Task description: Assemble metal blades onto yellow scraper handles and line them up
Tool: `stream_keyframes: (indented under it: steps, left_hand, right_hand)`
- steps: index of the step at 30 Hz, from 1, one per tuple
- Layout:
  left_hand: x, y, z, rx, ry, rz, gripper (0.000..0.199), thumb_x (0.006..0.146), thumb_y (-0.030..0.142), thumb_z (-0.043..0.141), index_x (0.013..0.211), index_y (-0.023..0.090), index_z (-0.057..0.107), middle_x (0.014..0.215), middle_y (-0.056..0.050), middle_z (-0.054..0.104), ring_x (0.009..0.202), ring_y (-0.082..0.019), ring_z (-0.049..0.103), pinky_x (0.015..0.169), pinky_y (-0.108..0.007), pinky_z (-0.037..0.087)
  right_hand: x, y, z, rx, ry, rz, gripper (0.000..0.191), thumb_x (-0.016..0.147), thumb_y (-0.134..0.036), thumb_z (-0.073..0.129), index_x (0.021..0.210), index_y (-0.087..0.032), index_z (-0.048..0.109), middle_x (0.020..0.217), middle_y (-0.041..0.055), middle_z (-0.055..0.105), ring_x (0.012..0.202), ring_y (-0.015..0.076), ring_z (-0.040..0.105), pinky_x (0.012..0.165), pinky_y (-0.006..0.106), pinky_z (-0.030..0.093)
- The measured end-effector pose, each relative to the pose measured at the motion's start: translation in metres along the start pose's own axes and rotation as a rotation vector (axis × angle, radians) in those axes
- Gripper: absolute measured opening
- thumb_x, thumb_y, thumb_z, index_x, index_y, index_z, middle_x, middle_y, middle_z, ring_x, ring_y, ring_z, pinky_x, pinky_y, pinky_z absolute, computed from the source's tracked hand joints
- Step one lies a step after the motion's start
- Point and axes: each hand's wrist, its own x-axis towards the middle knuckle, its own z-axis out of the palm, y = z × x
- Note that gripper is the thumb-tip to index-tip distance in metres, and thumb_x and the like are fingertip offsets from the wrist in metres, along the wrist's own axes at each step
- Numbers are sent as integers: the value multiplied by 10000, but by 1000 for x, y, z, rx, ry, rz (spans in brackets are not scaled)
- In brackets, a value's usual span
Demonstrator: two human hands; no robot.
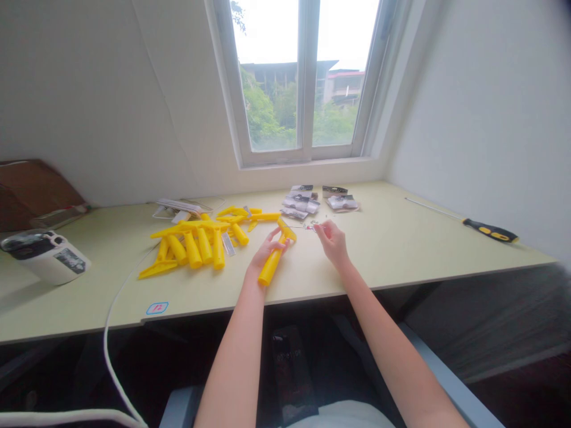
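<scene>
My left hand [268, 249] is closed around a yellow plastic scraper [272, 266], its tubular handle tilted toward me and its wide head pointing away. My right hand [332, 241] pinches a small thin screwdriver [298, 227] with a bit of red near the fingers. The shaft points left, and its tip is at the scraper's head; whether it touches a screw is too small to see. Tiny metal bits [314, 222], perhaps screws, lie on the table just beyond my hands. Left of my left hand is a pile of similar yellow scrapers [193, 248].
Two groups of small printed packets [300, 202] lie near the window. A long black-and-yellow screwdriver [489, 230] rests at the right. On the left stand a white mug [57, 261] with a dark lid and a brown cardboard box [38, 193]. A white cable [108, 330] hangs over the table's edge.
</scene>
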Motion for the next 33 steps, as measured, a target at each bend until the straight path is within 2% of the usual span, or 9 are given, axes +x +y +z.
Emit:
stream_keyframes:
  steps: [4,9,13,16,20,24,26,29,33]
  left_hand:
    - [0,0,0,4,7,-6,744,632,-40,521,1303,244,371,1085,-81,563,848,-99,611,796,-193,469]
    - [-1,1,2,1,4,-9,744,629,-40,526,1302,240,375,1092,-88,561,847,-101,612,789,-187,471]
    - [-1,0,2,-14,5,-9,750,628,-48,522,1302,243,369,1100,-87,560,862,-108,613,787,-191,476]
    - [-1,0,2,-21,-3,-4,751,630,-53,516,1303,243,363,1092,-86,563,864,-109,613,783,-193,481]
    - [0,0,1,-21,-2,-2,746,634,-48,517,1305,240,363,1082,-87,565,866,-108,613,789,-192,480]
    - [0,0,0,-24,13,-10,740,637,-42,516,1299,252,368,1110,-82,553,887,-111,609,798,-192,477]
    - [1,-1,-1,-22,0,-10,749,639,-40,519,1310,246,351,1105,-86,555,894,-112,607,806,-189,473]
    - [1,-1,-1,-16,-17,-4,768,643,-39,519,1330,240,317,1074,-87,563,896,-112,606,808,-188,470]
    - [1,0,-1,-6,-20,-3,774,646,-47,504,1336,240,304,1042,-81,570,866,-97,607,796,-183,472]
  right_hand:
    - [0,7,4,15,-80,30,269,848,-462,366,774,-214,439,560,-40,440,501,115,421,496,243,339]
    - [1,9,8,55,-69,-6,200,846,-408,363,927,-231,407,746,1,522,635,141,507,561,270,403]
    - [0,-1,3,7,-18,-68,188,834,-402,417,886,-222,434,799,21,550,703,152,530,602,268,413]
    - [-1,-4,0,-42,21,-78,226,823,-428,445,758,-211,454,687,-3,526,627,134,496,572,250,392]
    - [-1,3,2,-102,-44,-32,293,849,-449,379,699,-208,449,585,-21,471,556,130,458,566,264,375]
    - [1,10,6,3,-75,-40,222,856,-418,357,922,-221,437,872,36,549,731,158,524,639,294,425]
    - [1,8,7,22,-69,-77,205,852,-401,368,936,-223,425,920,47,541,759,158,529,664,302,438]
    - [0,2,4,8,-73,-110,189,841,-399,413,869,-216,448,835,35,563,725,153,545,660,290,440]
    - [-1,-5,0,62,-53,-48,244,800,-446,494,762,-206,470,641,1,565,575,131,543,553,247,429]
